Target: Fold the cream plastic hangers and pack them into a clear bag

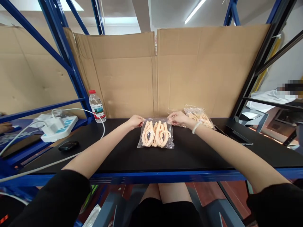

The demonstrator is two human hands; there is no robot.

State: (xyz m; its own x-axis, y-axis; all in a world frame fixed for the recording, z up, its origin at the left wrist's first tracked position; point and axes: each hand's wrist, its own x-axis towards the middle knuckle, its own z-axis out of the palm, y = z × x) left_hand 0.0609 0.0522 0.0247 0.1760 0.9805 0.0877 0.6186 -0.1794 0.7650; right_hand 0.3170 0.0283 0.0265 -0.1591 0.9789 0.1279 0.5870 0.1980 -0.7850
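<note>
A clear plastic bag [155,134] lies on the black tabletop in front of me. Several peach-coloured looped pieces [162,134] show through it; their exact kind I cannot make out. My left hand [136,121] pinches the bag's upper left corner between closed fingers. At the upper right corner, my right hand [177,118], with a pale beaded bracelet on the wrist, is closed on the plastic too. Just behind and right of that hand lies a second clear bag [200,115] of similar peach pieces, partly hidden by my forearm.
A water bottle [97,106] with a red cap stands at the back left. Left of me are a black mouse [68,145], a white power strip [61,129] and a white cable [54,164] crossing the table. A black tray [233,134] sits right. Cardboard panels [123,78] wall the back.
</note>
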